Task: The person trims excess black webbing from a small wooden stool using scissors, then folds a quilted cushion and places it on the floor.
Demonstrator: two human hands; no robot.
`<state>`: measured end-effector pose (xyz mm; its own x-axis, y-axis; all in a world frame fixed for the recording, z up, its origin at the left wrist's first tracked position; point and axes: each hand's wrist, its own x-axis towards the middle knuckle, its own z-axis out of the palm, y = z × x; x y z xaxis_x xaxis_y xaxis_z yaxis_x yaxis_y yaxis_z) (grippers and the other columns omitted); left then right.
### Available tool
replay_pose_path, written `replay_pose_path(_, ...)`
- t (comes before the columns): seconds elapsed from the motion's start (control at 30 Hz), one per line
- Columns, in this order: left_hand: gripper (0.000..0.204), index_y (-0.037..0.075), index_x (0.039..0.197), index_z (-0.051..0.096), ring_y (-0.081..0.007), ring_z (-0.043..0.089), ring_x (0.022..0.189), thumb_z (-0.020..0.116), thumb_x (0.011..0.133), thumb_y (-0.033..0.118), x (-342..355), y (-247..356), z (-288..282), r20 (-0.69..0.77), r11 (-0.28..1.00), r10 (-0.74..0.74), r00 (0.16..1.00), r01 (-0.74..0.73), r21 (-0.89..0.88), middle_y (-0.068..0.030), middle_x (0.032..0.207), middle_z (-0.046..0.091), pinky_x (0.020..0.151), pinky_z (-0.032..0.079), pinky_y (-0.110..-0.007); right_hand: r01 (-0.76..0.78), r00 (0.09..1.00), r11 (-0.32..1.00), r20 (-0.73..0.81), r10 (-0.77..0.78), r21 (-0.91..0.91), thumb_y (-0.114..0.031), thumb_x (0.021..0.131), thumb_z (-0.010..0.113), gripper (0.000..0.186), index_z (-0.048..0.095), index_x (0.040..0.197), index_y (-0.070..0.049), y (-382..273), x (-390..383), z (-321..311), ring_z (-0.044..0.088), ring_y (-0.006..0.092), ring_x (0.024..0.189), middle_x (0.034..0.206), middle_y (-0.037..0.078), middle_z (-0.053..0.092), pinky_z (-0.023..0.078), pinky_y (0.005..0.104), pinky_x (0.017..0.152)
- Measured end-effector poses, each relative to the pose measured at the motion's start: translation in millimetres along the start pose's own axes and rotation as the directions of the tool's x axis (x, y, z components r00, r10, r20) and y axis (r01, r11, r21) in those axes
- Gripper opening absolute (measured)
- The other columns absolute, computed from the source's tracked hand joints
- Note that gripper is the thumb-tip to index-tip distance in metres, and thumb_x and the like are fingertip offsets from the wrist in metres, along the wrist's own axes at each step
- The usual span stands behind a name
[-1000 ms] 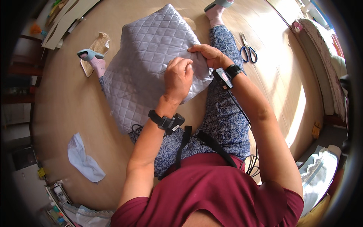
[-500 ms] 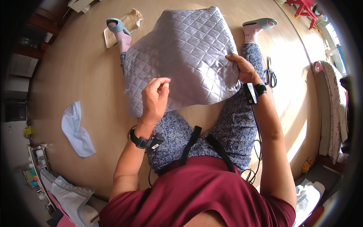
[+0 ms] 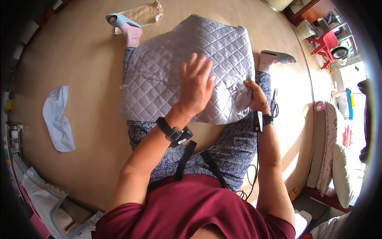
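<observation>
A silvery-grey quilted cloth with diamond stitching lies spread across my outstretched legs. My right hand grips its right edge, thumb on top and the other fingers hidden beneath. Over the middle of the cloth is my left hand, fingers stretched out and spread, palm down; whether it touches the fabric I cannot tell. Just beyond my right hand, a pair of scissors with dark handles rests on the floor beside my right leg.
A pale blue piece of cloth lies on the wooden floor to the left. Near my left foot is a tan woven piece. Cushions stand along the right side, with a red stool farther off.
My left hand has moved right and forward over the cloth, and its pinched fingers have spread. The cloth lies flatter. My right hand keeps its hold, and the view has shifted.
</observation>
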<state>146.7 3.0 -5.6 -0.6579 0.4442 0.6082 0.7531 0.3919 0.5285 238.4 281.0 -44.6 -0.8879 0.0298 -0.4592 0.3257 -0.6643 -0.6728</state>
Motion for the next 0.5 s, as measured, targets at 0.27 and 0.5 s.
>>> replay_pose_path(0.27, 0.066, 0.0, 0.149, 0.037, -0.0325, 0.024, 0.149, 0.054, 0.098, 0.038, 25, -24, 44, 0.277, 0.936, -0.048, 0.96, -0.054, 0.347, -0.0162, 0.159, 0.03, 0.116, 0.015, -0.065, 0.092, 0.987, 0.994, -0.127, -0.099, -0.064, -0.018, 0.09, 0.062, 0.035, 0.062, 0.116, 0.005, 2, -2, 11, 0.07, 0.0266, 0.093, 0.105, 0.016, 0.072, 0.056, 0.0398, 0.089)
replay_pose_path(0.5, 0.075, -0.001, 0.151, 0.03, -0.0395, 0.024, 0.147, 0.056, 0.097, 0.044, 29, -29, 35, 0.349, 0.962, -0.084, 0.933, -0.016, 0.274, -0.0158, 0.16, 0.028, 0.114, 0.022, -0.064, 0.036, 0.994, 0.999, -0.103, -0.036, -0.009, -0.018, 0.091, 0.061, 0.036, 0.06, 0.119, 0.004, 1, -3, 13, 0.069, 0.026, 0.096, 0.108, 0.015, 0.071, 0.055, 0.0384, 0.091)
